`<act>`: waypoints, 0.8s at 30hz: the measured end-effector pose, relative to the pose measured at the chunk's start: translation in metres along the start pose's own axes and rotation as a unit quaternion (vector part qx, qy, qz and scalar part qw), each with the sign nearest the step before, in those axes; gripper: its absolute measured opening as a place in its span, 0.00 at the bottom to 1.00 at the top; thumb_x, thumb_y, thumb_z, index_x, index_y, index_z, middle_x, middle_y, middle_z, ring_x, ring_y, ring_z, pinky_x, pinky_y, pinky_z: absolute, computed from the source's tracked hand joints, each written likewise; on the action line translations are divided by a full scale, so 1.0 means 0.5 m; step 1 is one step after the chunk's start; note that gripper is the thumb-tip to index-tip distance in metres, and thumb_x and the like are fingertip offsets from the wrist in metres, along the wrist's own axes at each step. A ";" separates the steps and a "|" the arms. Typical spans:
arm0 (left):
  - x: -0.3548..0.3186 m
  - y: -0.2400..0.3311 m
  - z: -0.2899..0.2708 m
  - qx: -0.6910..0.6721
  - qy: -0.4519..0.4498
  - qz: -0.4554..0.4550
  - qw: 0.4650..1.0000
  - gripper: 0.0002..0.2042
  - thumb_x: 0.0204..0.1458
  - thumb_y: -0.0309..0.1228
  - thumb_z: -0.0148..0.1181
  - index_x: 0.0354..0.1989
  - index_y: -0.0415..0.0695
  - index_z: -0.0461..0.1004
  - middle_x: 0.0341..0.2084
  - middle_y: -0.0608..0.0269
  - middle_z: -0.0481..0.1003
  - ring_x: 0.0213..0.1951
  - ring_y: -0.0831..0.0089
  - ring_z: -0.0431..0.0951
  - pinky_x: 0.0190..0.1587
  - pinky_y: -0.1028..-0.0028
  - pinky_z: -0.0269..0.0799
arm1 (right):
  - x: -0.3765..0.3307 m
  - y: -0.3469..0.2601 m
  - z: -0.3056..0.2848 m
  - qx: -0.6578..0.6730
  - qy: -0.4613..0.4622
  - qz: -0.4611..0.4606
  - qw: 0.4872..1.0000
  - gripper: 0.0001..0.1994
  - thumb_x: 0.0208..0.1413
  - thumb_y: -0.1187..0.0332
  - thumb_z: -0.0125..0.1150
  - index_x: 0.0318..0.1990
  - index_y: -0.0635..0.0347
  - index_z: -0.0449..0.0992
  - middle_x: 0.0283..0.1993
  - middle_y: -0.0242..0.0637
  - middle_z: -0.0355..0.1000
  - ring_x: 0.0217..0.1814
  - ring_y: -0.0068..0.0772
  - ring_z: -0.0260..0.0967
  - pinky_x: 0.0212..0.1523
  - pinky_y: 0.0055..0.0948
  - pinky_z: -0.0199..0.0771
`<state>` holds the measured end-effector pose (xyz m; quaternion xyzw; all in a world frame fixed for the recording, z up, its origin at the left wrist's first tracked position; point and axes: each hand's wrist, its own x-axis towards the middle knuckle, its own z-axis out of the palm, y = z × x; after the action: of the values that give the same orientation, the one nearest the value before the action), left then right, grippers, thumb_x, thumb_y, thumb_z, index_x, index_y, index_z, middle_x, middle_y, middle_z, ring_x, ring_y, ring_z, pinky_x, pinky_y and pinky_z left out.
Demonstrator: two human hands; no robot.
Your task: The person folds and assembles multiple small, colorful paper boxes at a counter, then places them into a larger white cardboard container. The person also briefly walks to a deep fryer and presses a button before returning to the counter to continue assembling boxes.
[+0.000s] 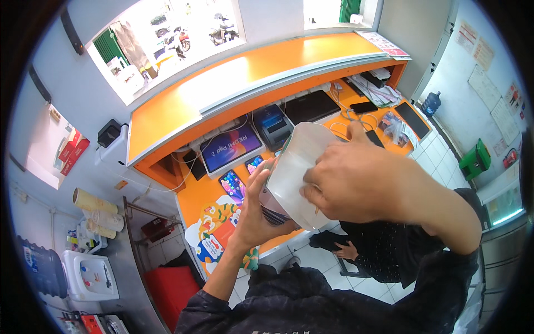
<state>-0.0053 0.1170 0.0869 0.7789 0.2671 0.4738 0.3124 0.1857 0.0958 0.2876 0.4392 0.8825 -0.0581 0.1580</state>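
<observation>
A whitish translucent plastic container [292, 175] with rounded corners is held up in front of me, tilted, above the orange counter [194, 200]. My left hand [257, 217] grips its left side and lower part, fingers wrapped round it. My right hand [356, 175] is over the container's right side, with its fingers curled and the fingertips in front of the pale inner face. Whatever those fingers pinch, if anything, is hidden. Just beyond my left hand, a phone [232, 186] with a lit screen lies on the counter, with a second lit phone [254, 163] near it.
A boxed tablet [231, 147], a dark printer-like device [272, 127], a black flat device [312, 107] and cables [353, 114] crowd the counter under a raised orange shelf [267, 64]. A person in black sits close on my right, one hand [346, 250] low. A sink [92, 275] stands left.
</observation>
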 end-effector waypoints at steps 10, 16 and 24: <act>-0.001 0.005 0.013 -0.007 0.011 0.000 1.000 0.58 0.27 0.31 0.81 0.68 0.49 0.43 0.66 0.44 0.55 0.68 0.46 0.53 0.67 0.53 0.53 | 0.120 0.002 0.104 0.026 -0.032 0.021 0.999 0.26 0.49 0.55 0.65 0.54 0.57 0.72 0.48 0.46 0.75 0.49 0.44 0.76 0.47 0.39 0.77; 0.004 -0.004 -0.003 0.020 0.008 -0.070 0.997 0.52 0.30 0.33 0.80 0.66 0.47 0.51 0.62 0.45 0.59 0.68 0.49 0.54 0.67 0.54 0.53 | 0.124 0.017 0.055 0.028 -0.211 0.066 0.975 0.33 0.46 0.48 0.64 0.60 0.49 0.66 0.50 0.48 0.74 0.51 0.46 0.75 0.50 0.39 0.74; 0.040 -0.023 -0.035 -0.163 -0.001 -0.173 0.971 0.33 0.53 0.48 0.60 0.60 0.41 0.58 0.55 0.49 0.65 0.58 0.56 0.68 0.62 0.63 0.63 | 0.140 0.043 0.043 0.055 -0.221 -0.003 0.974 0.37 0.45 0.46 0.64 0.65 0.42 0.64 0.62 0.41 0.67 0.64 0.45 0.65 0.61 0.40 0.65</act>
<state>-0.0141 0.1431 0.0961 0.6601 0.3166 0.4488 0.5124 0.1684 0.1568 0.2450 0.4207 0.8226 -0.2024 0.3248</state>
